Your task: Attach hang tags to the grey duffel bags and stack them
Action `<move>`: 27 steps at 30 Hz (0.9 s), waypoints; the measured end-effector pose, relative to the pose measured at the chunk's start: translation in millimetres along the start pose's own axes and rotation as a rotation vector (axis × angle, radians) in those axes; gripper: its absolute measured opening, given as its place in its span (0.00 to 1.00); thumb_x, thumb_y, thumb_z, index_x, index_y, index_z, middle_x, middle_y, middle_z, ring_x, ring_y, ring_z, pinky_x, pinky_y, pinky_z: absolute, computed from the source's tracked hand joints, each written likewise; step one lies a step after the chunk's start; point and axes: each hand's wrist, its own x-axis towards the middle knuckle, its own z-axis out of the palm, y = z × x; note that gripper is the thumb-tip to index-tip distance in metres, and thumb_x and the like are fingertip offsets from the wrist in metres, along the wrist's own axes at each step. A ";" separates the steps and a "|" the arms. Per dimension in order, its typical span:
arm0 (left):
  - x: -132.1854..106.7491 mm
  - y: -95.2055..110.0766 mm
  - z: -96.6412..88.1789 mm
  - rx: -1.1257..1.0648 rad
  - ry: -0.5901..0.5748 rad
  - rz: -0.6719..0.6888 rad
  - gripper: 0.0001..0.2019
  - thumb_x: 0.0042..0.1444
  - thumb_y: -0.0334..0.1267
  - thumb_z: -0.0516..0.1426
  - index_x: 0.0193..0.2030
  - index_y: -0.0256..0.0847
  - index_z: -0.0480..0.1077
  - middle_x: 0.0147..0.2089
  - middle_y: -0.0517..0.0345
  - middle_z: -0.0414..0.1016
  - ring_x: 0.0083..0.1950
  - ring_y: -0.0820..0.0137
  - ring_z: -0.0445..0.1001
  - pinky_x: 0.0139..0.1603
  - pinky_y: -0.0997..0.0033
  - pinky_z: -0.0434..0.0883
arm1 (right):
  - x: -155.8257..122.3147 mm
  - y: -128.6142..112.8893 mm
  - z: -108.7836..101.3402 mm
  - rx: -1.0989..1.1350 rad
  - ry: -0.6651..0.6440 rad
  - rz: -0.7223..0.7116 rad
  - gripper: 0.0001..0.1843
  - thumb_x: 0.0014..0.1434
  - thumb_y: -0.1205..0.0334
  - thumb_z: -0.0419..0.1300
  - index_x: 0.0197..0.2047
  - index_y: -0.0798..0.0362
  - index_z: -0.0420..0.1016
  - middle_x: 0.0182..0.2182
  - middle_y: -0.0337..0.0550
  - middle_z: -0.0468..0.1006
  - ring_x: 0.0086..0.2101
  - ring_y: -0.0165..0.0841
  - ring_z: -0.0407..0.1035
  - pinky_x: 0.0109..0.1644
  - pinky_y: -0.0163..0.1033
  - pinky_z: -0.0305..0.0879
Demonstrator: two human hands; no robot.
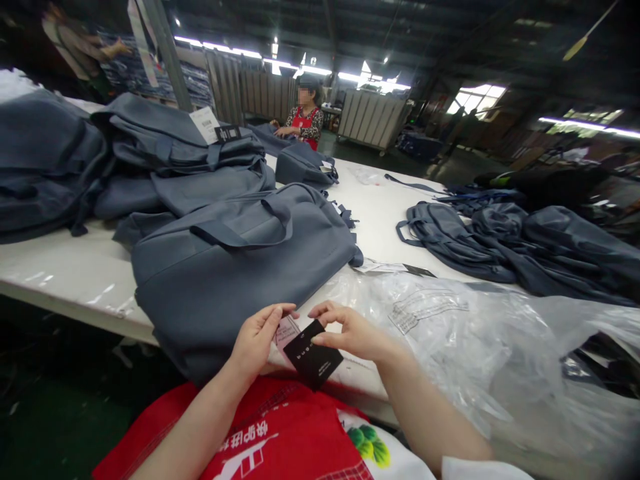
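Close to my body, my right hand (343, 330) pinches a black hang tag (317, 363) with pale lettering between thumb and fingers. My left hand (260, 337) is closed on a light printed tag (286, 331), which lies partly behind the black one. Just beyond both hands rests a blue-grey bag (240, 267), its strap handle looped on top and its near end hanging over the table edge. Whether a string joins the tags to this bag cannot be made out.
More blue-grey bags (170, 140) are piled at the left, others (465, 233) at the right. Clear plastic bags (435, 333) spread over the near right of the white table (385, 213). A person in a red apron (306, 120) works at the far side.
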 end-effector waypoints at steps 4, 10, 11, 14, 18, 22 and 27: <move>-7.1 1.8 12.4 -0.208 0.025 -0.124 0.26 0.54 0.59 0.61 0.48 0.37 0.76 0.44 0.48 0.80 0.40 0.65 0.76 0.40 0.72 0.72 | 3.1 5.2 26.4 0.128 -0.006 0.053 0.12 0.52 0.53 0.67 0.33 0.54 0.79 0.36 0.42 0.80 0.38 0.35 0.73 0.47 0.39 0.67; -7.7 -2.5 -2.9 -0.101 0.048 -0.015 0.27 0.61 0.60 0.53 0.51 0.38 0.73 0.51 0.45 0.77 0.51 0.60 0.74 0.51 0.65 0.71 | 2.9 6.9 29.1 0.155 0.041 0.157 0.13 0.52 0.54 0.67 0.33 0.56 0.80 0.27 0.40 0.80 0.28 0.31 0.71 0.34 0.35 0.66; -7.7 -1.4 -7.6 0.034 0.091 0.063 0.24 0.61 0.57 0.54 0.49 0.38 0.73 0.49 0.47 0.77 0.49 0.61 0.74 0.50 0.65 0.71 | 2.8 6.6 27.6 0.149 0.046 0.161 0.12 0.52 0.54 0.66 0.33 0.56 0.80 0.27 0.40 0.80 0.28 0.31 0.71 0.34 0.35 0.66; -9.5 7.6 -20.4 0.496 0.142 0.282 0.13 0.61 0.48 0.57 0.39 0.41 0.73 0.40 0.54 0.76 0.41 0.65 0.74 0.43 0.67 0.69 | 3.0 5.1 25.6 0.053 0.084 0.138 0.09 0.53 0.58 0.66 0.33 0.55 0.82 0.28 0.41 0.81 0.30 0.33 0.73 0.36 0.35 0.67; -11.8 22.5 -29.9 0.823 -0.081 0.389 0.06 0.61 0.40 0.58 0.42 0.45 0.74 0.41 0.57 0.75 0.41 0.66 0.73 0.43 0.67 0.68 | 4.3 4.4 28.1 -0.068 0.092 0.092 0.05 0.53 0.63 0.65 0.33 0.52 0.83 0.29 0.39 0.82 0.31 0.33 0.74 0.38 0.35 0.68; -6.5 24.2 -32.6 1.048 -0.239 0.449 0.07 0.63 0.38 0.57 0.44 0.45 0.75 0.43 0.55 0.77 0.44 0.64 0.74 0.47 0.64 0.68 | 5.3 7.6 31.7 -0.060 0.056 0.108 0.05 0.53 0.63 0.65 0.33 0.51 0.83 0.29 0.38 0.82 0.30 0.33 0.74 0.36 0.35 0.68; -2.3 18.5 -29.3 1.152 -0.188 0.613 0.12 0.67 0.38 0.50 0.45 0.44 0.75 0.41 0.54 0.77 0.42 0.64 0.74 0.45 0.65 0.69 | 5.1 9.8 34.4 -0.020 0.083 0.139 0.06 0.52 0.62 0.65 0.31 0.52 0.83 0.27 0.39 0.82 0.28 0.33 0.73 0.33 0.35 0.68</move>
